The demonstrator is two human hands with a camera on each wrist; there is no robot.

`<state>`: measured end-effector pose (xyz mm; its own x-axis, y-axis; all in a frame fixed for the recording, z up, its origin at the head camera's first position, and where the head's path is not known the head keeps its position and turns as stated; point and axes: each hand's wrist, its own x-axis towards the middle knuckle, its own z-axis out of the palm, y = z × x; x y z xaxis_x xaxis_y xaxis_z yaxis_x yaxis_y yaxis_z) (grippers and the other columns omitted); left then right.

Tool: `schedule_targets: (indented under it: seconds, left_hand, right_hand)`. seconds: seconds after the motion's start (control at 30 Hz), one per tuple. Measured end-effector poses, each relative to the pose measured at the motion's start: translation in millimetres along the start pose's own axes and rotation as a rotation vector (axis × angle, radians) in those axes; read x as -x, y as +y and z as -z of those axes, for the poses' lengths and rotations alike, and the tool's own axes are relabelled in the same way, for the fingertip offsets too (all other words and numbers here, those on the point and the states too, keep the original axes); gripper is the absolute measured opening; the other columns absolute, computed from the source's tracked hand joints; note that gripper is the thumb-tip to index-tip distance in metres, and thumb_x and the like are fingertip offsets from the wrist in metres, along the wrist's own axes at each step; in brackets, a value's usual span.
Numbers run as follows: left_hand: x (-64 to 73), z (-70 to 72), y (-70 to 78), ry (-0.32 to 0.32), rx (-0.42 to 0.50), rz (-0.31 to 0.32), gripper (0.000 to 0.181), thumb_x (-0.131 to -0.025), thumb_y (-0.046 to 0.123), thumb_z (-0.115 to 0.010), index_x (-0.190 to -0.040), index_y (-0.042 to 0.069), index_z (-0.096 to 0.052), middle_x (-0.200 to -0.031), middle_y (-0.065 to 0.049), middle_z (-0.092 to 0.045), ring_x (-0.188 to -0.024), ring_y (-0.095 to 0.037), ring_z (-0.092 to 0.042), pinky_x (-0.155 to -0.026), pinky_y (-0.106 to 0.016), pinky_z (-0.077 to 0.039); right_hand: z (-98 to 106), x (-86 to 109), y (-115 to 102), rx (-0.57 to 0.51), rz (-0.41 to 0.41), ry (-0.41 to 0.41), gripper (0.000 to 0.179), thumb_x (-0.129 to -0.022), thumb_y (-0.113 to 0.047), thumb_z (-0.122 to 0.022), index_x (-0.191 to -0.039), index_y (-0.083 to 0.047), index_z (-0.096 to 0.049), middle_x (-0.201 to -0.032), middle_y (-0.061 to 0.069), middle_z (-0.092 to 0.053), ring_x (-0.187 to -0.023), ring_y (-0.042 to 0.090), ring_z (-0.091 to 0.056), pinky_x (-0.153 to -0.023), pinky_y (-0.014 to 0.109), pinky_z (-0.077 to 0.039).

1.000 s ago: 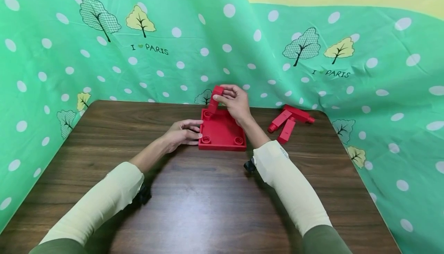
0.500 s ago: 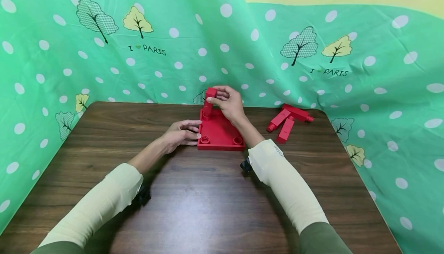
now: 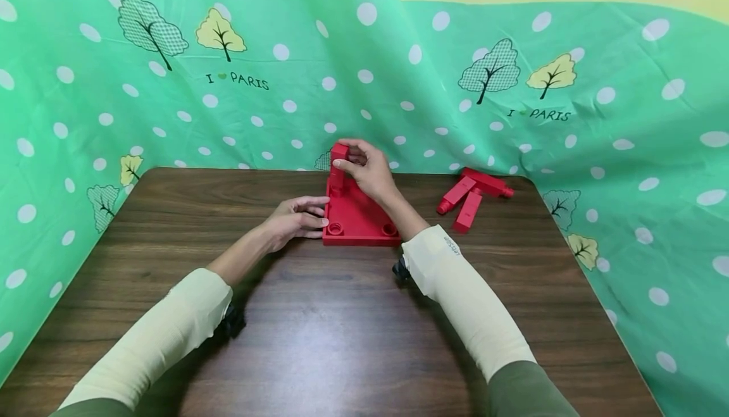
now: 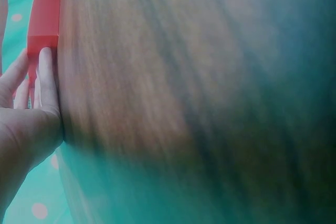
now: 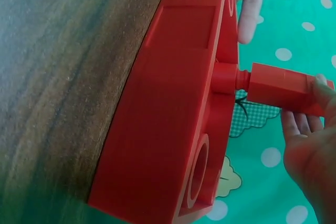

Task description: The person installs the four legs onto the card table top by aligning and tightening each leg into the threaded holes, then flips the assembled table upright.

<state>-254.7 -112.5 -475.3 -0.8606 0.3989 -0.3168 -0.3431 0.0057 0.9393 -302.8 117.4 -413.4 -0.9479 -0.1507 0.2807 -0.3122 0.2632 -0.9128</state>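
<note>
A shallow red square board (image 3: 367, 214) lies on the table, with raised edges and round sockets in its corners. My right hand (image 3: 370, 170) pinches a red square leg (image 3: 338, 170) near its top, between thumb and fingers. The leg stands upright over the board's far left corner. In the right wrist view, the narrow neck of the leg (image 5: 281, 85) meets the corner socket (image 5: 226, 78), and a short length of neck still shows. My left hand (image 3: 290, 221) rests against the board's left side with fairly straight fingers (image 4: 47, 80).
Three more red legs (image 3: 467, 211) with narrow round ends lie together at the back right of the dark wooden table (image 3: 319, 328). Behind the table's far edge hangs a green dotted cloth (image 3: 319, 62).
My right hand has moved the leg left and brought it from a tilt to upright on the far left socket. The left hand stays at the board's side.
</note>
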Motion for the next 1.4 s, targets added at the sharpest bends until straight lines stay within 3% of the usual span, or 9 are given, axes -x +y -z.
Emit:
schedule_targets:
  seconds: [0.2, 0.37, 0.5, 0.63, 0.9, 1.13, 1.23, 1.4]
  left_hand:
    - [-1.5, 0.4, -1.1, -0.008, -0.002, -0.004, 0.069, -0.102, -0.006, -0.074, -0.167, 0.009, -0.056, -0.133, -0.01, -0.06, -0.099, -0.014, -0.077, -0.089, -0.035, -0.072]
    - [-1.1, 0.0, -0.7, -0.005, 0.0, -0.008, 0.068, -0.102, -0.007, -0.073, -0.166, 0.008, -0.056, -0.133, -0.01, -0.06, -0.1, -0.015, -0.077, -0.089, -0.035, -0.073]
    - [-0.9, -1.1, 0.2, -0.006, -0.002, -0.009, 0.068, -0.102, -0.006, -0.074, -0.167, 0.008, -0.056, -0.133, -0.01, -0.06, -0.101, -0.015, -0.077, -0.09, -0.036, -0.072]
    - [0.1, -1.5, 1.0, -0.01, -0.007, -0.012, 0.069, -0.102, -0.006, -0.073, -0.167, 0.008, -0.055, -0.133, -0.01, -0.06, -0.101, -0.014, -0.077, -0.091, -0.035, -0.072]
    - [2.4, -1.6, 2.7, -0.011, 0.003, -0.009, 0.07, -0.102, -0.008, -0.072, -0.168, 0.008, -0.054, -0.133, -0.011, -0.059, -0.099, -0.014, -0.078, -0.091, -0.037, -0.072]
    - [2.7, -2.9, 2.3, -0.007, 0.009, -0.003, 0.07, -0.102, -0.007, -0.073, -0.168, 0.008, -0.054, -0.131, -0.01, -0.06, -0.097, -0.014, -0.078, -0.09, -0.036, -0.073]
    - [2.7, -3.1, 2.5, -0.004, 0.007, -0.001, 0.07, -0.102, -0.007, -0.073, -0.168, 0.009, -0.054, -0.13, -0.01, -0.06, -0.097, -0.014, -0.078, -0.09, -0.036, -0.073]
    - [3.5, -2.6, 4.1, 0.0, 0.006, 0.004, 0.07, -0.102, -0.007, -0.073, -0.167, 0.009, -0.055, -0.132, -0.01, -0.06, -0.097, -0.014, -0.078, -0.09, -0.036, -0.072]
  right_hand:
    - [4.6, -0.4, -1.3, 0.036, 0.006, -0.044, 0.048, -0.106, -0.011, -0.08, -0.153, -0.01, -0.07, -0.141, 0.017, -0.075, -0.127, 0.033, -0.074, -0.106, 0.045, -0.065]
    - [6.8, 0.5, -1.1, 0.095, 0.03, -0.125, 0.048, -0.108, -0.007, -0.076, -0.156, -0.01, -0.068, -0.145, 0.017, -0.075, -0.131, 0.032, -0.074, -0.109, 0.046, -0.065]
    - [8.6, 1.6, -3.7, 0.117, 0.003, -0.162, 0.051, -0.109, -0.013, -0.074, -0.159, -0.012, -0.066, -0.15, 0.013, -0.074, -0.136, 0.03, -0.072, -0.116, 0.046, -0.063]
    - [10.3, 1.1, -7.0, 0.146, -0.017, -0.161, 0.052, -0.11, -0.022, -0.074, -0.16, -0.013, -0.066, -0.152, 0.01, -0.074, -0.138, 0.029, -0.071, -0.116, 0.046, -0.061]
    - [8.5, 0.8, -0.5, 0.245, -0.015, -0.136, 0.058, -0.107, -0.036, -0.077, -0.162, -0.025, -0.064, -0.141, 0.006, -0.067, -0.118, 0.029, -0.069, -0.103, 0.048, -0.061]
    - [5.8, 3.8, 5.2, 0.165, -0.006, -0.078, 0.045, -0.108, -0.027, -0.074, -0.152, -0.021, -0.071, -0.146, 0.004, -0.069, -0.132, 0.027, -0.07, -0.113, 0.049, -0.062]
    - [5.8, 4.0, 4.2, 0.132, -0.014, -0.065, 0.045, -0.106, -0.028, -0.078, -0.15, -0.02, -0.073, -0.147, 0.004, -0.071, -0.128, 0.028, -0.073, -0.109, 0.049, -0.064]
    - [6.1, 3.9, 2.7, 0.179, -0.039, -0.089, 0.055, -0.104, -0.041, -0.083, -0.155, -0.029, -0.068, -0.148, 0.0, -0.069, -0.117, 0.025, -0.071, -0.099, 0.044, -0.064]
